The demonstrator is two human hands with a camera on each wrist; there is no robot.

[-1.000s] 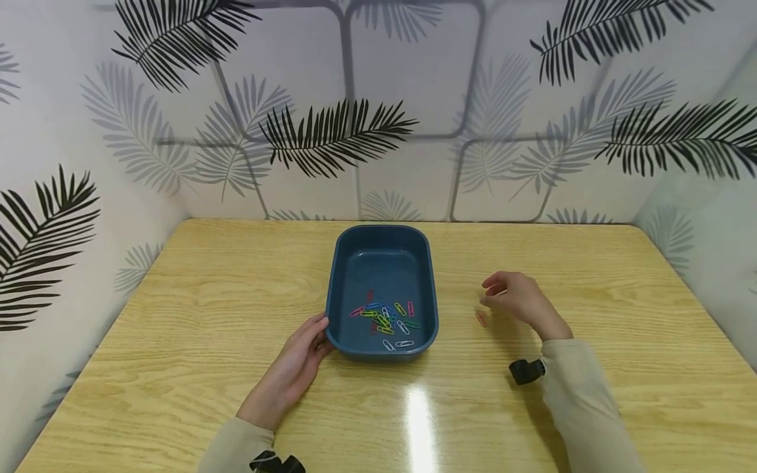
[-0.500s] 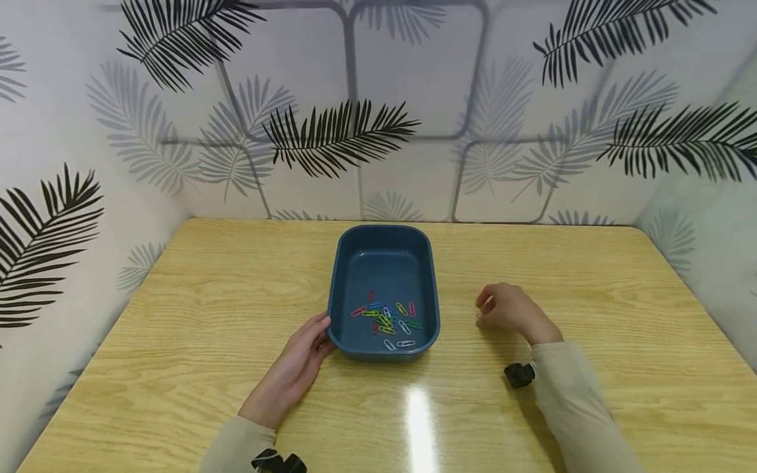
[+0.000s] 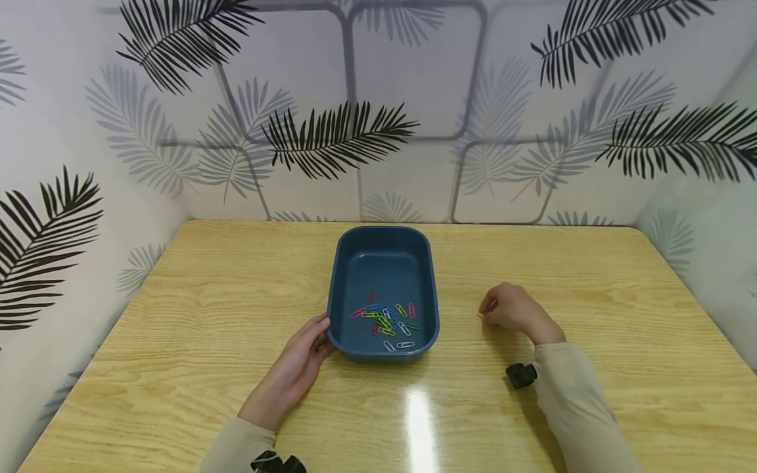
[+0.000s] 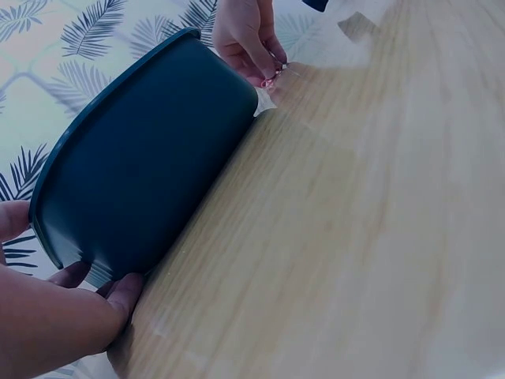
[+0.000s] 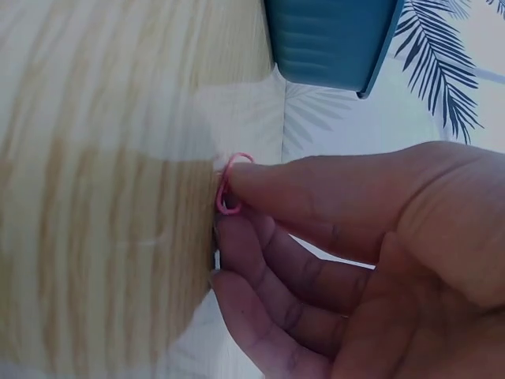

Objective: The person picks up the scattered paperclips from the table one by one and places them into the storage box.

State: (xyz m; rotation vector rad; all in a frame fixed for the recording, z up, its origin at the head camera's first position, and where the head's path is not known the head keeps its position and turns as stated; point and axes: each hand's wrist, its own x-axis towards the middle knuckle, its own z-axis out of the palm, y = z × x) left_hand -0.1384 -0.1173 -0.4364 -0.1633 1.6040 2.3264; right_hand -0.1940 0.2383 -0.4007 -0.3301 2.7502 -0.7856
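A dark blue plastic tray (image 3: pixel 384 269) stands on the table with several coloured paper clips (image 3: pixel 386 320) lying loose near its front end. My left hand (image 3: pixel 303 355) grips the tray's front left corner, its thumb at the rim and fingers against the outer wall, as the left wrist view shows too. To the right of the tray, my right hand (image 3: pixel 517 312) is low at the tabletop. Between its thumb and index finger it pinches a pink paper clip (image 5: pixel 230 207), seen clearly in the right wrist view; the other fingers are bent near the wood.
The wooden table (image 3: pixel 236 276) extends to both sides of the tray. Behind it and at the sides is a wall covering (image 3: pixel 402 177) with leaf prints. A bright light reflection lies on the wood in front of the tray.
My right hand has come down over the pink paper clip that lay on the table and now pinches it. The left hand and tray have stayed in place.
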